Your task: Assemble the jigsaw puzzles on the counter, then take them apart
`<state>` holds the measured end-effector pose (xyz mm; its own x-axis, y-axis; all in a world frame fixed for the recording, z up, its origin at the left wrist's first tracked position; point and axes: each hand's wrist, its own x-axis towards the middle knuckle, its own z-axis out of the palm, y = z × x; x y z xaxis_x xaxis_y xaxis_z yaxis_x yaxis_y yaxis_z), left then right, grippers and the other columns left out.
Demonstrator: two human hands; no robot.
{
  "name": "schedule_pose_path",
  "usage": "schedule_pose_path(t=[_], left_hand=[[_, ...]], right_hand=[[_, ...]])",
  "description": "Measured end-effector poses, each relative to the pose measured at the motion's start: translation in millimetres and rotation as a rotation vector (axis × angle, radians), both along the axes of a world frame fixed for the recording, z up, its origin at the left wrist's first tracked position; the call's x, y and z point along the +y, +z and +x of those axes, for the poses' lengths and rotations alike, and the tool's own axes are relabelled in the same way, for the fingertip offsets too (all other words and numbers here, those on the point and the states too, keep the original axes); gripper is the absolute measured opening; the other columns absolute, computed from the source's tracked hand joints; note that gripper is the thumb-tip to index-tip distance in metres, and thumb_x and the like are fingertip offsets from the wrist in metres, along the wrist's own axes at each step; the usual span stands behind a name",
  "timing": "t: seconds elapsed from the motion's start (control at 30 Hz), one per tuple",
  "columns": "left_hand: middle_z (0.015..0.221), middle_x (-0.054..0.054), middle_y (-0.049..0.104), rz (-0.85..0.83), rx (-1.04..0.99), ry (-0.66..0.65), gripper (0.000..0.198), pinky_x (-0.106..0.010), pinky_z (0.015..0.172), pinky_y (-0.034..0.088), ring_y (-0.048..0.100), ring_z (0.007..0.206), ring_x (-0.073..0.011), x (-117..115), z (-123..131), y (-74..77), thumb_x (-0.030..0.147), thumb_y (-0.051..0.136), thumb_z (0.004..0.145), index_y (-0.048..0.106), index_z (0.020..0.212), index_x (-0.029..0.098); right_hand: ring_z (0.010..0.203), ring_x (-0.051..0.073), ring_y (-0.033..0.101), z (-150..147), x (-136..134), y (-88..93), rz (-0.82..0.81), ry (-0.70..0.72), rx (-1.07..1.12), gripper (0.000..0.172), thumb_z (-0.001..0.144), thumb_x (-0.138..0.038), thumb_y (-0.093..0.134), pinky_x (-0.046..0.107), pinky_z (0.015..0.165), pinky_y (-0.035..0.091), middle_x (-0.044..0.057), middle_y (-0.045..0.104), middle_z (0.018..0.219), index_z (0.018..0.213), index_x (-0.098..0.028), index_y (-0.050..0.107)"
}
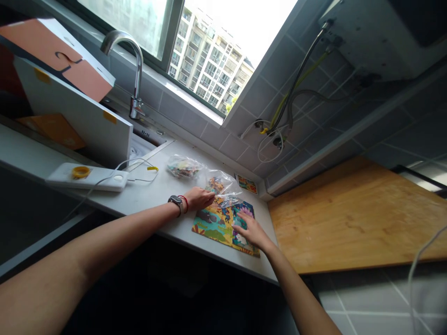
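My left hand [199, 199] is closed at the near edge of a clear plastic bag [228, 184], pinching it. Small colourful pieces that look like jigsaw pieces show inside. Under the bag lies a colourful picture board [211, 223] with a hippo and plants in yellow and green. Over its right part is a darker blue-green picture piece [240, 239]; my right hand [252, 231] rests on it, fingers spread and holding nothing. A second clear bag of pieces [184, 167] sits to the left, apart from both hands. The left fingertips are partly hidden.
A small picture card [247, 184] lies against the back wall. Leftward are a white power strip [89, 177] with yellow tape [80, 172], a white cable, an opened box [70, 60], and the sink tap [136, 79]. A wooden board [349, 218] borders the right side.
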<state>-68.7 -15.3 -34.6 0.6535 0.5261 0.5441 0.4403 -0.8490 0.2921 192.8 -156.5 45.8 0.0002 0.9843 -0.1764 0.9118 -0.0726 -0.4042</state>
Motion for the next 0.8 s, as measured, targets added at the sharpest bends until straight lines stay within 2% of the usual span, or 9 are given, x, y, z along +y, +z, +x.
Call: schedule_pose_path(t=[0.07,0.1,0.17,0.27,0.33,0.5,0.63,0.73,0.8], left_hand=[[0.075,-0.007,0.072,-0.015,-0.011,0.005,0.031,-0.028,0.052,0.037,0.060,0.053,-0.0162,-0.1,-0.1,0.0,0.032,0.042,0.103,0.062,0.083,0.020],[0.074,-0.007,0.072,-0.023,-0.017,0.010,0.031,-0.028,0.053,0.038,0.061,0.053,-0.0163,0.0,-0.2,-0.1,0.033,0.042,0.103,0.062,0.082,0.020],[0.073,-0.006,0.071,-0.041,-0.030,0.028,0.032,-0.027,0.054,0.038,0.061,0.054,-0.0166,0.7,-0.7,-0.6,0.035,0.043,0.103,0.062,0.082,0.020],[0.070,-0.006,0.070,-0.071,-0.049,0.083,0.033,-0.027,0.054,0.039,0.061,0.054,-0.0175,2.8,-1.7,-1.9,0.037,0.042,0.103,0.061,0.081,0.021],[0.069,-0.006,0.069,-0.088,-0.055,0.124,0.034,-0.027,0.054,0.039,0.062,0.054,-0.0185,4.2,-1.9,-2.7,0.037,0.041,0.103,0.061,0.080,0.021],[0.068,-0.007,0.068,-0.115,-0.054,0.201,0.035,-0.028,0.053,0.035,0.063,0.055,-0.0201,6.2,-1.3,-1.6,0.037,0.039,0.102,0.058,0.078,0.021],[0.067,-0.003,0.064,-0.128,-0.081,0.232,0.029,-0.027,0.053,0.037,0.063,0.056,-0.0191,4.2,-7.4,5.1,0.045,0.045,0.100,0.055,0.087,0.021],[0.074,-0.001,0.064,-0.117,-0.147,0.264,0.032,-0.027,0.056,0.042,0.062,0.059,-0.0179,-10.7,-13.7,13.0,0.052,0.049,0.098,0.052,0.099,0.020],[0.080,-0.002,0.064,-0.066,-0.238,0.274,0.030,-0.028,0.060,0.046,0.063,0.065,-0.0184,-31.3,-14.0,19.7,0.049,0.048,0.099,0.051,0.104,0.020]], right_hand=[[0.157,0.039,0.023,4.2,-24.1,-8.4,-0.087,0.037,-0.215,0.089,0.085,-0.059,0.070,0.063,0.122,0.027,0.015,0.027,0.170,0.160,-0.021,0.041],[0.159,0.040,0.015,4.3,-35.5,-14.4,-0.138,0.025,-0.273,0.093,0.088,-0.064,0.065,0.068,0.121,0.025,0.012,0.017,0.173,0.164,-0.025,0.029],[0.160,0.040,0.010,2.1,-55.0,-27.6,-0.167,0.022,-0.348,0.084,0.096,-0.065,0.052,0.071,0.120,0.023,0.007,0.012,0.174,0.166,-0.032,0.021],[0.160,0.037,0.014,-2.5,-73.2,-42.8,-0.062,0.025,-0.401,0.070,0.103,-0.061,0.041,0.070,0.121,0.022,0.006,0.017,0.173,0.165,-0.036,0.022],[0.159,0.037,0.019,-4.9,-79.1,-46.7,-0.016,0.027,-0.410,0.067,0.104,-0.060,0.040,0.069,0.120,0.025,0.006,0.022,0.172,0.164,-0.037,0.025],[0.158,0.038,0.022,-6.5,-91.2,-42.3,0.015,0.063,-0.396,0.068,0.102,-0.062,0.044,0.069,0.120,0.025,0.008,0.023,0.171,0.163,-0.036,0.029],[0.157,0.037,0.025,-1.0,-105.1,-37.5,0.010,0.099,-0.404,0.067,0.101,-0.059,0.049,0.067,0.120,0.028,0.006,0.025,0.170,0.162,-0.037,0.032],[0.156,0.037,0.029,7.5,-112.0,-39.5,0.048,0.135,-0.404,0.067,0.100,-0.057,0.054,0.066,0.118,0.032,0.008,0.030,0.169,0.161,-0.035,0.036],[0.154,0.038,0.032,13.7,-114.5,-45.0,0.105,0.160,-0.390,0.067,0.099,-0.055,0.058,0.066,0.118,0.033,0.010,0.036,0.166,0.159,-0.034,0.040]])
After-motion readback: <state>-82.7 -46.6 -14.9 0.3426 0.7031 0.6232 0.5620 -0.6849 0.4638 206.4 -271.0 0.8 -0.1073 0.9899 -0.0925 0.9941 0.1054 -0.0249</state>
